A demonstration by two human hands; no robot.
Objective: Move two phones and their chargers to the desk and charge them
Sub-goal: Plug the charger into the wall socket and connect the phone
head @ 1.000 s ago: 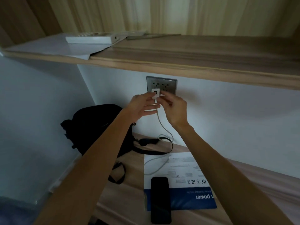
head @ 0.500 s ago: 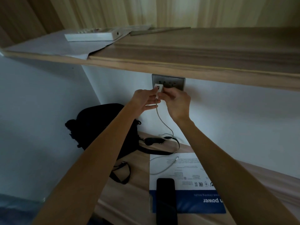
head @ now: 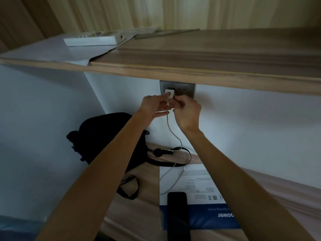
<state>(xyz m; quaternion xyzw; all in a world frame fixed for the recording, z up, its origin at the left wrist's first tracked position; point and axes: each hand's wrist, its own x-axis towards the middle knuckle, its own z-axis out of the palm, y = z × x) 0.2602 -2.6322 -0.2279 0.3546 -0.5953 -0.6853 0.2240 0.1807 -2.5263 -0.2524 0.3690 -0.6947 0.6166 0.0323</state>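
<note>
**Charger at the wall socket, phone lying on the desk**

Nearest the camera, a black phone (head: 177,214) is lying flat and glossy, screen dark, on a printed sheet (head: 199,186). The sheet is showing a white upper part and a blue band, and the word "power" is reading upside down in white on the blue. An "EAC" mark is sitting upside down on the white part; the fine print beside it is too small to read. All of this is resting on a pale wood-grain desk (head: 147,197).

A thin, pale cable (head: 173,134) is looping off the sheet just beside the phone's top end and climbing the white wall. To the left a soft black bag (head: 107,136) is slumping against the wall, its strap trailing across the desk.

Up at the wall, both bare arms are reaching in. The left hand (head: 152,106) is pinching the cable's white plug end between thumb and fingers. The right hand (head: 187,112) is curling its fingertips onto the small white square charger (head: 169,93). The charger is sitting against the left side of a grey metallic socket plate (head: 184,89).

Above, a wooden shelf (head: 208,54) is overhanging the socket. A flat white remote (head: 92,40) is lying on loose paper (head: 52,51) there, with striped curtain (head: 139,13) hanging behind.
</note>
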